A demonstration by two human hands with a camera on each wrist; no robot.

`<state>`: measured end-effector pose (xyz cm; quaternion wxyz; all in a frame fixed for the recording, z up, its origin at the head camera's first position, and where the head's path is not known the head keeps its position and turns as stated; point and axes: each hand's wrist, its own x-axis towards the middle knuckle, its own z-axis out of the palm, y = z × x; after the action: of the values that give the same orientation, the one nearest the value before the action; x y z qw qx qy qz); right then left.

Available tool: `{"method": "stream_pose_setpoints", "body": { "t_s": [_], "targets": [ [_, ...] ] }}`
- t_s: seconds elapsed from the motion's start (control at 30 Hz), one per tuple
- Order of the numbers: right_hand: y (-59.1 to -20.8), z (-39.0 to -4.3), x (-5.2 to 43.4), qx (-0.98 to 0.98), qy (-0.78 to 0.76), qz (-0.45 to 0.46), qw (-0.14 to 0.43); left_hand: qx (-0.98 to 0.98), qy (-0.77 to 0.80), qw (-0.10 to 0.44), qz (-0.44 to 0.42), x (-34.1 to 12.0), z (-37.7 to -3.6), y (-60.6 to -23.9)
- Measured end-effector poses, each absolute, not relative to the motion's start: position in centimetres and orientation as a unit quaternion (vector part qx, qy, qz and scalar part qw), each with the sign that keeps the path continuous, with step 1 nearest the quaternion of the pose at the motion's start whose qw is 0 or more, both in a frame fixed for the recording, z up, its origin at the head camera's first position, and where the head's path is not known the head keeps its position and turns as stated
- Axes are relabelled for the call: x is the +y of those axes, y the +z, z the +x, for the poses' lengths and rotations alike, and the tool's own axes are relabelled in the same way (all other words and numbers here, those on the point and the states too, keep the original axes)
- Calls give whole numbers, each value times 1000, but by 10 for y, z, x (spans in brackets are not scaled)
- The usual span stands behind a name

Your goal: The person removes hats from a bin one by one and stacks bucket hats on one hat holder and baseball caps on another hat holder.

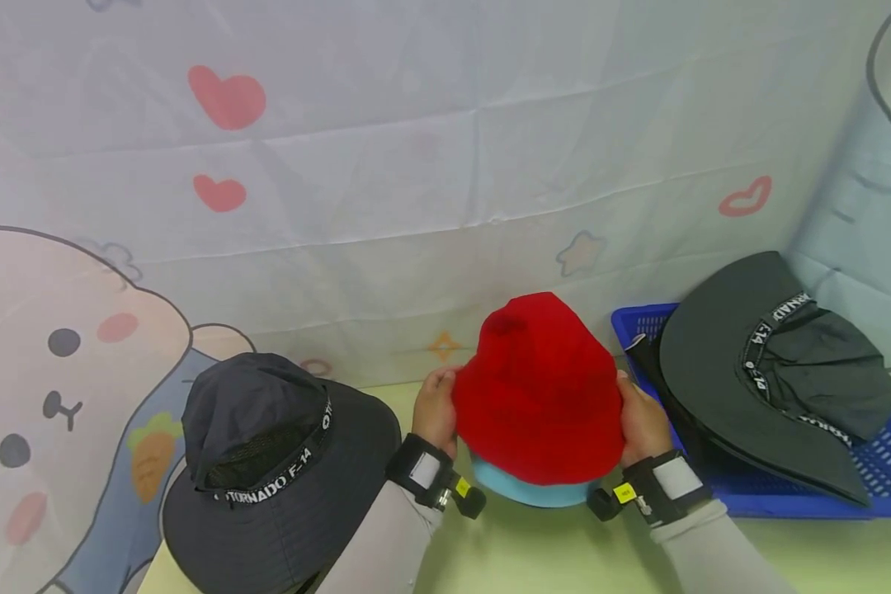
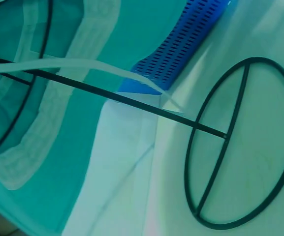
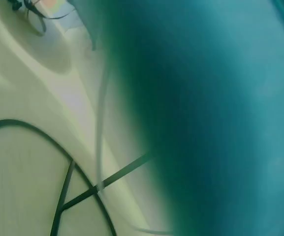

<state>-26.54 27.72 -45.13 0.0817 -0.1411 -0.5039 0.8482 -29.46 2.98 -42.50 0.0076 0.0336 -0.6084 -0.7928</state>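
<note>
A red bucket hat (image 1: 538, 388) is held crown up between both hands. My left hand (image 1: 436, 410) grips its left edge and my right hand (image 1: 644, 419) its right edge. Under its front shows a light blue brim (image 1: 530, 492). From below, the left wrist view shows a teal underside (image 2: 100, 39) with a pale sweatband (image 2: 50, 132) and a loose pale strap. A black wire stand (image 2: 146, 108) runs from a ring base on the table up into it. In the right wrist view the teal fabric (image 3: 230, 123) is blurred and close.
To the left sits a dark wide-brimmed hat (image 1: 267, 487) with a lettered band. A blue plastic basket (image 1: 802, 505) at the right holds another dark wide-brimmed hat (image 1: 735, 363). A patterned cloth (image 1: 386, 165) hangs behind the pale yellow-green table (image 1: 549, 553).
</note>
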Motion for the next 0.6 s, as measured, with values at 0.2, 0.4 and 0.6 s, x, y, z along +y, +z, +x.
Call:
{"method": "stream_pose_setpoints", "body": {
  "t_s": [0.2,0.4,0.6],
  "targets": [
    [-459,-268,274,-553,809,-164,113,-592,-805,-3,35,34,-286,-422],
    [-469,-270,273,-613,760,-178,123,-571,-820,-23,31,35,-298,-449],
    [-477,-269,266,-627,750,-178,112,-560,-827,-31,28,34,-299,-458]
  ]
}}
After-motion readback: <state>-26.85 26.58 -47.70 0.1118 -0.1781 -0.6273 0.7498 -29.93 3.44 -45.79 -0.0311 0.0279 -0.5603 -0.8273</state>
